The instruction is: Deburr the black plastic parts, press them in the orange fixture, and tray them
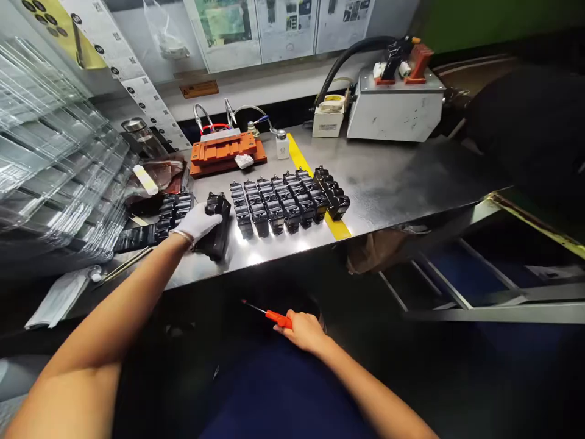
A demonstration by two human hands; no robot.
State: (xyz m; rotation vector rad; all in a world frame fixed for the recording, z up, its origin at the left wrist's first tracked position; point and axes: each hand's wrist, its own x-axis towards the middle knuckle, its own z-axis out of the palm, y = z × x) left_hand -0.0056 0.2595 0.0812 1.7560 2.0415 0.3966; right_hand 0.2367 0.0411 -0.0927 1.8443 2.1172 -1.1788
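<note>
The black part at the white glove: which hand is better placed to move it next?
Probably the left hand: it is on the black part. The right hand holds the red tool, apart from the bench.

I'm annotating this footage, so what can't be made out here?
All in the head view:
Black part: partly hidden by the gloved left hand.
Red-handled tool: the handle's rear is covered by the right hand.
Wall sheets: tops cut off by the upper edge, text too small to read.
White bottle: label too small to read.
</note>
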